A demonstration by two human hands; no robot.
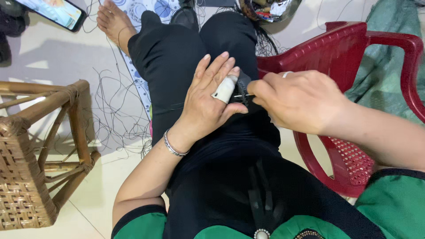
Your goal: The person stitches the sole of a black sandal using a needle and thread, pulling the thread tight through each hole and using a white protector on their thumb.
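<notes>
My left hand (pixel 206 104) lies on my black-trousered thigh (pixel 177 62) with its fingers spread. White tape (pixel 224 90) wraps one finger. Thumb and taped finger pinch a small dark piece of hair or cloth (pixel 243 84). My right hand (pixel 301 102), a ring on one finger, closes around a thin dark needle-like tool (pixel 242 96). The tool's tip points left into the dark piece, right against the left thumb. Its handle is hidden inside the right fist.
A red plastic chair (pixel 349 48) stands at my right, with green cloth (pixel 385 75) behind it. A wicker stool (pixel 31 177) is at the left. Loose black threads (pixel 115 119) litter the floor. A phone (pixel 55 12) and a shiny metal bowl (pixel 270 9) lie further off.
</notes>
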